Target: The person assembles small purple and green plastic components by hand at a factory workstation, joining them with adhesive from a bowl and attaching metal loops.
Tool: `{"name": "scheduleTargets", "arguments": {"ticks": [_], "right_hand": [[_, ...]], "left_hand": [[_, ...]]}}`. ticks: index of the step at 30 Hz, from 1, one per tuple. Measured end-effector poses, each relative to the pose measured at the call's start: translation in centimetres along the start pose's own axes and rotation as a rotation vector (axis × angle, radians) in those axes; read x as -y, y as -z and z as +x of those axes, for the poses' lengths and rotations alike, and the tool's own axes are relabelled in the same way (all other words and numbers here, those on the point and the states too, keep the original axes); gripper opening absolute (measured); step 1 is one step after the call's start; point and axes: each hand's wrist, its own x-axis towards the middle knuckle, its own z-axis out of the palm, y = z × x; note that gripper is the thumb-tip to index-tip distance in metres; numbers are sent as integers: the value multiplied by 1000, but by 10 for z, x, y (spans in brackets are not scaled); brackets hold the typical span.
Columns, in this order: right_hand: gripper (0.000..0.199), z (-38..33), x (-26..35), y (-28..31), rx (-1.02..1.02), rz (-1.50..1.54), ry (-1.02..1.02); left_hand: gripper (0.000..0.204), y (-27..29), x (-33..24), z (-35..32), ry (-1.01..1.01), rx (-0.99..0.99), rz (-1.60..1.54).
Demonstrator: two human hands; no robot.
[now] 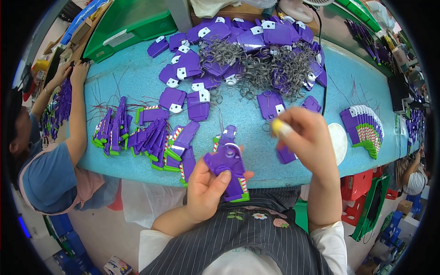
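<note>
The left hand [201,195] grips a purple part [235,178] with a green end at the near edge of the blue worktop [130,68], thumb pressed on its face. The right hand [309,137] is raised, fingers curled together, a yellow cover [277,125] at one tip; blur makes it hard to tell whether they pinch anything. Beyond lie grey coils [263,68] and purple plates [198,110] with white corners. Green-ended pieces [149,137] cluster left; a similar fan [364,128] spreads right.
</note>
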Motion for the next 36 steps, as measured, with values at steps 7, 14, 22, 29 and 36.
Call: {"name": "scheduleTargets", "arguments": {"ticks": [7,14,22,29,36], "right_hand": [[11,-123,-24,23,-383,336,44],[14,-125,-89,83,-944,-708,257],[15,-120,-96,73,-916,-472,212],[12,-111,-57,23,-633,52,370],[15,-101,-58,-11,-318,360,287]], "left_hand": [[37,-19,11,1,175,224,-115],[36,-31,16,-6,336,272,-9],[37,-33,20,-1,424,292,34],[36,-57,26,16,346,270,-19],[35,-61,20,13,276,249,48]]}}
